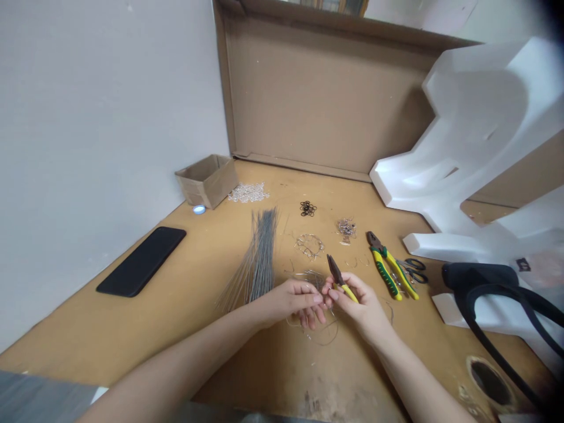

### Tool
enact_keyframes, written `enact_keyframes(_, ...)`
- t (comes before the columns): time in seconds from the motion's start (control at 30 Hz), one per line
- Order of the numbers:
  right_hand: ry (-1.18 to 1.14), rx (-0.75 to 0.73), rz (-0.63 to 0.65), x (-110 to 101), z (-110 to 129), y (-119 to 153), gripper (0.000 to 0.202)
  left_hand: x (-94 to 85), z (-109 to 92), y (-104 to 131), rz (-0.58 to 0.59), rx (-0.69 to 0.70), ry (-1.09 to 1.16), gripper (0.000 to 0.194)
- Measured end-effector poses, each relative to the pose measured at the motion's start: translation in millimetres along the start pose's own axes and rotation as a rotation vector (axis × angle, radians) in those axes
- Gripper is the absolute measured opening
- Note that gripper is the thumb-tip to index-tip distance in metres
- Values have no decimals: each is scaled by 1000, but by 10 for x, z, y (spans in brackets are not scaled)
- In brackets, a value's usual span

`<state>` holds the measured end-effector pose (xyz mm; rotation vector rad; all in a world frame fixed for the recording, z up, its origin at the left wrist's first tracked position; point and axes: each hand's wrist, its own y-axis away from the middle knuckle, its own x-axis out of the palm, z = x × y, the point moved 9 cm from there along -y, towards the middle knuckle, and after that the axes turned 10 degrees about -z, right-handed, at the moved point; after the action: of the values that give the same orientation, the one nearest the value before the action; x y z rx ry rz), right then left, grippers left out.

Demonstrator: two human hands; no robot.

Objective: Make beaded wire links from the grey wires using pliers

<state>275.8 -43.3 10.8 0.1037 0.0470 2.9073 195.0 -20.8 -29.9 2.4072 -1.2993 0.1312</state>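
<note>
My right hand (359, 302) is closed around needle-nose pliers (335, 271) with yellow handles, their dark jaws pointing up and away from me. The pliers lie across the palm while thumb and forefinger meet in front. My left hand (299, 301) is pinched, its fingertips close to those of the right. Whatever sits between the left fingertips is too small to make out. Thin looped wire (324, 339) shows just below both hands. Short wire pieces (311, 276) lie right behind them, partly covered. A bundle of straight grey wires (263, 252) is left of the hands.
Farther back lie bent wire pieces (309, 245), black rings (307, 208), small metal parts (346, 227) and a clear-looking pile (249, 192) beside a cardboard box (207, 182). Yellow-green pliers (390, 267) and scissors (414, 270) are right. A black phone (141, 261) is left; white foam (476, 129) stands right.
</note>
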Motion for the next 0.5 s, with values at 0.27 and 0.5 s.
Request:
enact_keyframes(0.27, 115, -28, -44, -91, -3, -48, 21, -34, -23, 24, -25, 15, -22, 29)
enact_keyframes(0.5, 1079, -137, -399, -877, 157, -244, 37, -291, -158, 9, -234, 58, -27, 30)
